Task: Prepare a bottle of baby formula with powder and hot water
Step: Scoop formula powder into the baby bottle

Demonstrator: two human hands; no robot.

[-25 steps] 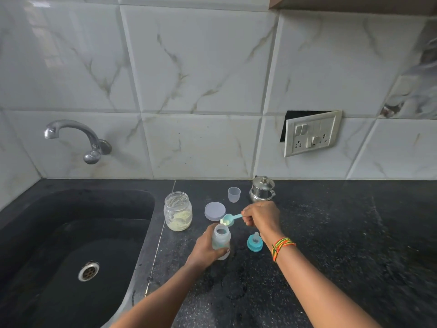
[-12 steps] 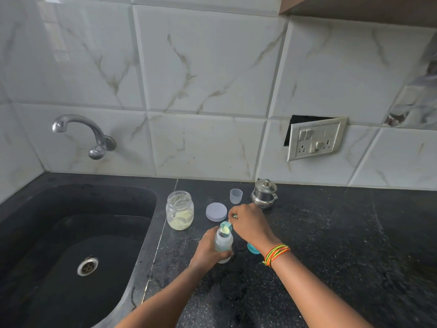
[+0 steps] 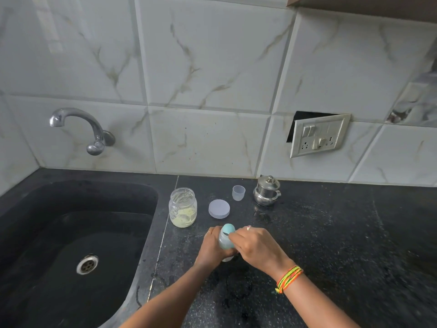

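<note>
The left hand (image 3: 210,249) was wrapped round the bottle (image 3: 224,243), holding it upright on the counter (image 3: 331,245). The right hand (image 3: 259,248) pinched the handle of the teal scoop (image 3: 229,229), whose bowl was tipped over on the bottle's mouth. Whether all the powder had dropped could not be seen.

To do this step well, I judged, the bowl needed to sit square over the opening, take a light tap, then lift straight up so nothing dusted the rim. The left hand's grip had to stop the bottle rocking.

From the bottle, the open jar (image 3: 182,208) of powder stood at ten o'clock and a round lid (image 3: 219,209) at twelve. A small cup (image 3: 238,192) and a steel pot (image 3: 266,191), probably the hot water, stood at one.
</note>
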